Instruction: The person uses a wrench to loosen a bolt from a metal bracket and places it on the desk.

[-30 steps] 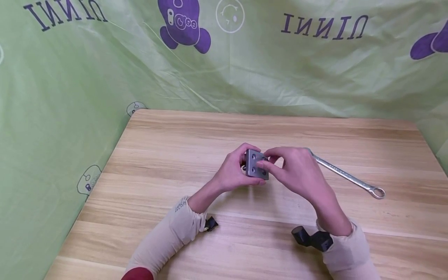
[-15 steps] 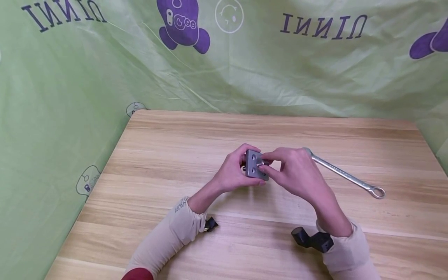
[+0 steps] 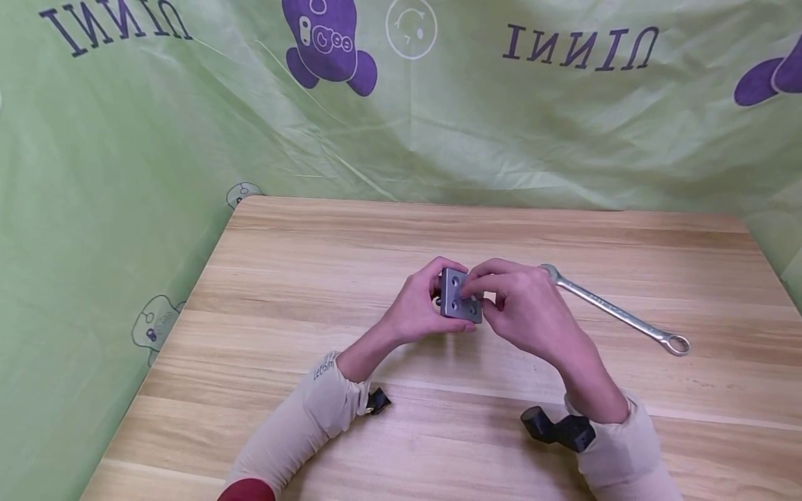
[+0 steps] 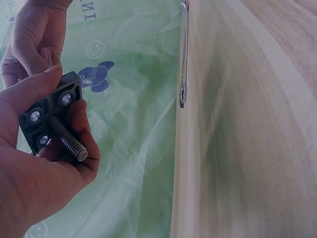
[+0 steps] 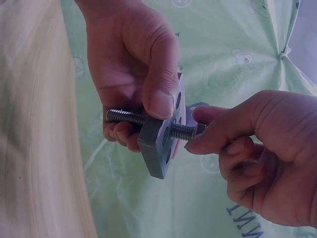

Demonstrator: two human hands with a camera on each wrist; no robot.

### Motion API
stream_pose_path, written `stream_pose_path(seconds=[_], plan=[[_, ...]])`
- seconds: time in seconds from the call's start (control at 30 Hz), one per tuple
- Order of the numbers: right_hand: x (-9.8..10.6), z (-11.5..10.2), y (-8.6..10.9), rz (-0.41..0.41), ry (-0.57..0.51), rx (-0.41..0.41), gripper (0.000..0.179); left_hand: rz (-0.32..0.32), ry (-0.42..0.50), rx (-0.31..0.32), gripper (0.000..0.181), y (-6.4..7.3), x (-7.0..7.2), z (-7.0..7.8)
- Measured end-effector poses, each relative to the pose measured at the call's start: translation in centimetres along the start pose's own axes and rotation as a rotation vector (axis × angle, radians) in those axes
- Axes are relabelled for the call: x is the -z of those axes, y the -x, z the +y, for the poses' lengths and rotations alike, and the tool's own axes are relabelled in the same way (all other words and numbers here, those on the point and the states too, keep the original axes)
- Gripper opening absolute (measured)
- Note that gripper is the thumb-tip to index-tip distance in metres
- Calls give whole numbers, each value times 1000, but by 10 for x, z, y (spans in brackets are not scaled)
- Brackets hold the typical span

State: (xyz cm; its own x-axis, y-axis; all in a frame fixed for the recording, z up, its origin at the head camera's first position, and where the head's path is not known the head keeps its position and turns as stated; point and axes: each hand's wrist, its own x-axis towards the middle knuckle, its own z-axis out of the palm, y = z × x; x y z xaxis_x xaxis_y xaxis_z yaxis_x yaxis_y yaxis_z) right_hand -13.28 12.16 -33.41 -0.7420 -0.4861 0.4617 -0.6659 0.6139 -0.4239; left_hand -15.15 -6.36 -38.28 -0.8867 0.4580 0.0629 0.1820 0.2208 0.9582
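My left hand (image 3: 416, 306) grips a grey square metal plate (image 3: 448, 298) by its edges, above the table. The plate has several round holes, and its ribbed back shows in the left wrist view. A threaded bolt (image 5: 182, 131) passes through its middle. The bolt's bare threaded end (image 4: 72, 141) sticks out at the back, beside my left fingers. On the front, my right hand (image 3: 532, 309) pinches the head end of the bolt between thumb and index finger. The fingers partly cover the bolt head in the right wrist view.
A silver combination wrench (image 3: 617, 309) lies slantwise to the right of my right hand, its ring end toward the front right. The wood-grain table (image 3: 313, 278) is bordered by a green printed curtain (image 3: 407, 139) behind and to the left.
The right fingers have shifted around the bolt head: the index finger reaches across the plate face and the thumb has moved lower right. My left hand and the plate have hardly moved.
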Motion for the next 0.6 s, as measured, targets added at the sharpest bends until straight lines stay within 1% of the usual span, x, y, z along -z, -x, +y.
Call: stream_pose_path(seconds=[0.13,0.23,0.3,0.43,0.5,0.53,0.6], plan=[[2,0,0,-18,-16,6,29,2,5,-7,67,-1,0,-1],[5,0,0,-40,-43,-31,22,3,1,-13,68,-1,0,-1],[8,-1,0,-48,-48,-93,20,3,-2,-14,68,-1,1,-1],[11,-2,-3,-99,-10,-286,21,8,-13,-10,69,-1,1,-1],[11,-2,-4,-134,20,-365,23,10,-15,-9,70,-1,0,-1],[11,-2,-5,-151,29,-391,23,10,-15,-8,70,-1,0,-1],[10,-2,-4,-167,45,-411,25,8,-11,-5,70,-1,0,-1]])
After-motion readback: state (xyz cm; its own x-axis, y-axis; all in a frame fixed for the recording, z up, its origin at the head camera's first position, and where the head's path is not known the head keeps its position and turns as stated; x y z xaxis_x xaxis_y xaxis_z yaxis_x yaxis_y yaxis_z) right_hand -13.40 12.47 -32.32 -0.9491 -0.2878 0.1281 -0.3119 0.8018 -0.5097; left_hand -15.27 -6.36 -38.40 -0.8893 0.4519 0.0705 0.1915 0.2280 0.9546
